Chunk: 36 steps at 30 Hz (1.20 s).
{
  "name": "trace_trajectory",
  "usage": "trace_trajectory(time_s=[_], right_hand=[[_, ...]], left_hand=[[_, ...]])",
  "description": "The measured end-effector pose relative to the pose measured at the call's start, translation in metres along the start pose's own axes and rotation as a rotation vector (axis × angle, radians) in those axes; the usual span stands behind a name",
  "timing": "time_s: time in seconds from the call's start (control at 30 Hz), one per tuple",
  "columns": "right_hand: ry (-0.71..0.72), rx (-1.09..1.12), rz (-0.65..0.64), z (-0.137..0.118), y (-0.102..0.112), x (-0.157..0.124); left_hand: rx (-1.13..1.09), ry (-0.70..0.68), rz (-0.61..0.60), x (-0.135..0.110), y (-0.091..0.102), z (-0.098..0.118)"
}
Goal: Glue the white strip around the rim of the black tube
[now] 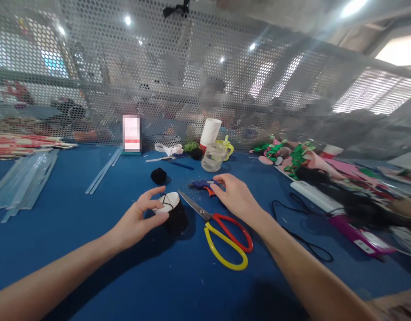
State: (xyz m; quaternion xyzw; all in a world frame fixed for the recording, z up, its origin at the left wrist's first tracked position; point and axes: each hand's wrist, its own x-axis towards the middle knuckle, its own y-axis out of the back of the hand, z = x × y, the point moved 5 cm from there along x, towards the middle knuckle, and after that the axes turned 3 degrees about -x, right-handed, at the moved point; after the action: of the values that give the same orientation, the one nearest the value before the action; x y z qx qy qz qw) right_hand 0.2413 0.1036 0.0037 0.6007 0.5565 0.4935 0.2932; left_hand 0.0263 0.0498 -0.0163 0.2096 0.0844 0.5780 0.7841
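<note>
While your left hand (143, 217) curls loosely at the black-wrapped cup (177, 217) below frame centre, grip unclear, your right hand (232, 192) pinches the blue glue gun (200, 183) near centre; this tool-handling step seems to need a surer hold next.

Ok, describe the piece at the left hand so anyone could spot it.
On the blue table, find the scissors with one red and one yellow handle. Just left of their blades, at the fingers of the left hand, is the piece. Its white top, crossed by black strands, sets it apart from the all-black ball beyond it.
</note>
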Motion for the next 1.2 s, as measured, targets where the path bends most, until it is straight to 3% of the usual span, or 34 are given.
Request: trace_trajectory(time_s=[0.1,0.23,0.47,0.6,0.73,0.87,1.03,1.2], right_hand=[[-0.033,-0.069,-0.1,0.018,-0.02,0.013],[-0.082,-0.087,-0.138,0.029,-0.038,0.02],[-0.165,0.077,-0.097,0.036,-0.029,0.02],[-0.095,0.275,-0.076,0.016,-0.009,0.003],[-0.044,0.657,-0.292,-0.015,0.001,-0.025],[0.027,0.773,-0.269,-0.029,0.005,-0.043],[-0.04,0.629,-0.301,-0.023,-0.011,-0.056],[0.124,0.46,-0.109,-0.023,-0.01,-0.06]], left_hand=[[0.03,0.002,0.012,0.001,0.0,-0.005],[0.099,0.017,0.012,0.0,0.003,-0.005],[0.25,0.062,-0.028,0.004,0.013,-0.001],[0.222,0.074,-0.054,0.006,0.013,0.0],[0.126,0.008,-0.031,0.004,0.009,0.0],[0.079,-0.037,0.044,0.003,0.009,-0.005],[0.073,0.022,0.034,0.005,0.008,-0.013],[0.066,0.041,0.039,0.005,0.007,-0.013]])
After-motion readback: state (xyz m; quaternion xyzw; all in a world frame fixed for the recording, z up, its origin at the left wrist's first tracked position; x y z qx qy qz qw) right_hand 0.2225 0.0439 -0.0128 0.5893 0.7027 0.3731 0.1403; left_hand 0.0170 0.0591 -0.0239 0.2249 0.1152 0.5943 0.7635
